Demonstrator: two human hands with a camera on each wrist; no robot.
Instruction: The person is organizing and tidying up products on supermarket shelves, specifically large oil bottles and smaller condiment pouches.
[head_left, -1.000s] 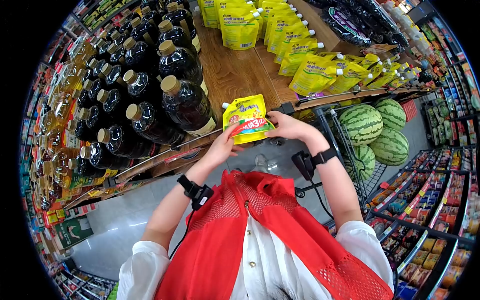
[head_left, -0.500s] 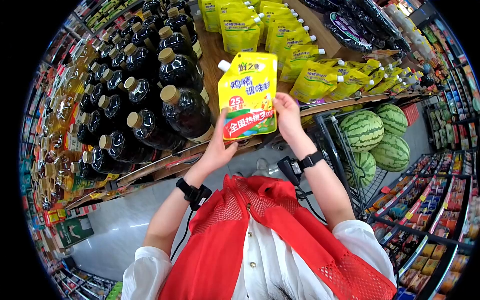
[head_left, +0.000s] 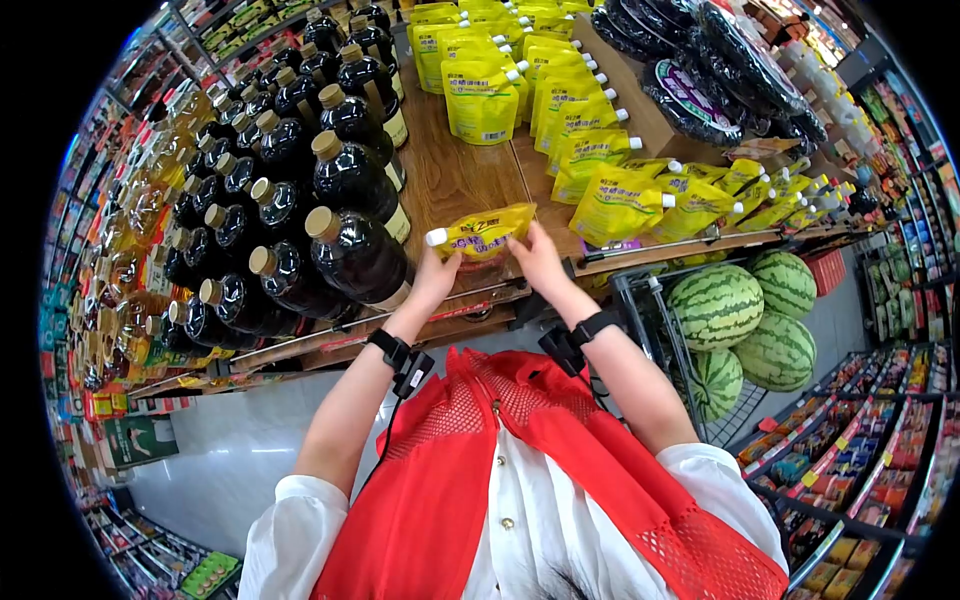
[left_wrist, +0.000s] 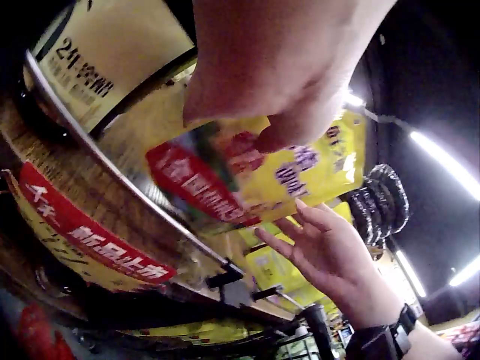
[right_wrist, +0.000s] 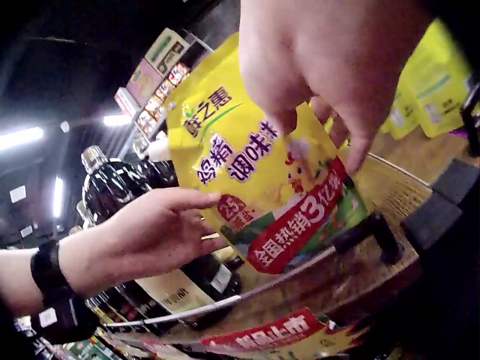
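A yellow seasoning pouch (head_left: pixel 480 232) with a white spout cap is held over the front edge of the wooden display shelf (head_left: pixel 475 180). In the head view it is tilted, with its upper part showing; its red-banded front (right_wrist: pixel 277 172) faces the right wrist camera. My left hand (head_left: pixel 437 277) holds the pouch by its left side, below the cap. On the opposite side, my right hand (head_left: pixel 541 262) pinches the edge, thumb at the front. The left wrist view shows the right fingers (left_wrist: pixel 289 240) reaching behind the pouch.
Dark bottles with tan caps (head_left: pixel 345 180) crowd the shelf on the left. Rows of matching yellow pouches (head_left: pixel 487 100) stand at the back and right. A cart (head_left: pixel 655 330) holding several watermelons (head_left: pixel 715 305) is at the right. A metal rail (right_wrist: pixel 247 300) edges the shelf.
The pouch rose from low at the shelf edge to nearly upright, facing the head camera. It has since come down and tilted away, both hands moving with it. The head view has shifted slightly.
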